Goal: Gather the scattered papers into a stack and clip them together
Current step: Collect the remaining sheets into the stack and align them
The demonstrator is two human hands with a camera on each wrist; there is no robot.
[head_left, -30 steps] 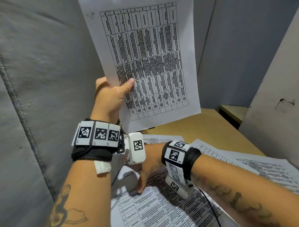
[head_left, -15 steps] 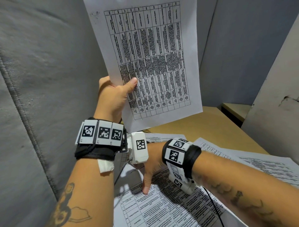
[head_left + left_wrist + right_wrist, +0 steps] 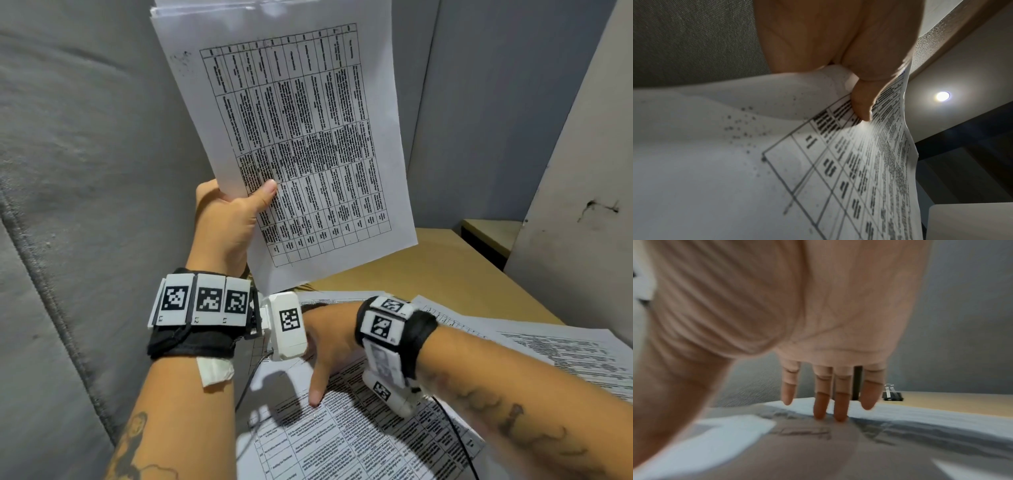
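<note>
My left hand [image 3: 233, 209] holds a stack of printed sheets [image 3: 294, 137] upright in the air, thumb across the table print, fingers behind. In the left wrist view the thumb [image 3: 861, 104] presses on the held sheets [image 3: 735, 162]. My right hand [image 3: 325, 346] reaches under the left wrist, its straight fingers [image 3: 820, 404] touching a printed sheet [image 3: 342, 442] lying on the desk. More loose sheets [image 3: 548, 349] lie to the right. A black binder clip [image 3: 892, 395] sits on the wooden desk beyond the fingertips.
A grey fabric partition [image 3: 85, 171] closes the left side and grey panels [image 3: 496, 102] the back. The tan desk [image 3: 428, 270] shows bare wood behind the papers. A white board [image 3: 582, 205] leans at the right.
The left hand has lifted the held stack a little and shifted it rightward. The right hand has slid slightly toward me over the sheet on the desk.
</note>
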